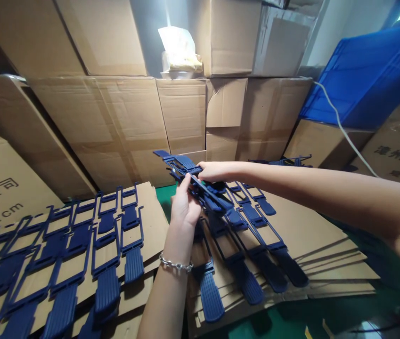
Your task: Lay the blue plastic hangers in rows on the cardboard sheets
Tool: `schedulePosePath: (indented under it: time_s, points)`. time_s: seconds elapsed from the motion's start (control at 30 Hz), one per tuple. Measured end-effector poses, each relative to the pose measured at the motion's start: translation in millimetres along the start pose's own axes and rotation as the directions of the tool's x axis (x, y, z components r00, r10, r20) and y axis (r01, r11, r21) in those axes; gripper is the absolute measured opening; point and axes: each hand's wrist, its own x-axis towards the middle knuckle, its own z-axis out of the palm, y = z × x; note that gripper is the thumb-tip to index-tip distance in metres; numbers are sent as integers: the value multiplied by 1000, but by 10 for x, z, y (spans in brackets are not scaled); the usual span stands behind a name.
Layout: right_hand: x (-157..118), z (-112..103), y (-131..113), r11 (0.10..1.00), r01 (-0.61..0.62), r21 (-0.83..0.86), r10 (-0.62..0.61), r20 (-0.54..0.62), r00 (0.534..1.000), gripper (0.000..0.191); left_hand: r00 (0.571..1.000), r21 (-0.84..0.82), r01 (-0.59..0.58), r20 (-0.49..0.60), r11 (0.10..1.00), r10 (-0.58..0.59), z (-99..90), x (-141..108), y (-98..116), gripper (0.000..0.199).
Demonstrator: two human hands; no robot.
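In the head view, a bundle of dark blue plastic frame parts (185, 165) is held up over the cardboard. From below, my left hand (185, 203) closes on it with the thumb on top; a chain bracelet circles that wrist. My right hand (214, 171) reaches in from the right and grips the bundle's far side, its fingertips partly hidden. Beneath my hands, several similar blue frames with ribbed paddle ends (211, 294) lie on the right cardboard stack (313, 226). More blue frames (106, 287) lie in rows on the left cardboard stack (153, 212).
Large cardboard boxes (129, 127) form a wall behind. On a ledge there sits a tissue pack (182, 52). A blue crate (358, 80) rests on a box at the right, with a white cable (337, 115) hanging near it. Green floor (291, 318) shows below the cardboard.
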Motion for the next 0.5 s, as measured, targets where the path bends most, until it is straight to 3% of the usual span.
schedulePosePath:
  time_s: [0.1,0.17,0.23,0.3,0.4,0.5]
  points:
    - [-37,15,29,995,0,-95,-7,-75,997,24,999,71,-37,11,997,37,-39,30,50,6]
    - [-92,11,57,996,53,-69,-62,-129,990,19,994,127,-85,80,988,75,-55,33,48,2]
    - [-181,-16,96,995,95,17,-91,-164,982,15,980,165,-144,163,976,117,-63,27,34,11]
    - [-301,-77,161,973,115,203,-78,-180,981,21,960,189,-206,230,960,160,-67,11,31,20]
    - [-516,-244,361,862,154,484,-37,-242,969,38,944,227,-251,272,941,186,-69,-27,65,23]
    - [-744,-465,713,854,174,490,43,-401,915,32,946,235,-241,275,942,173,-63,-68,84,20]
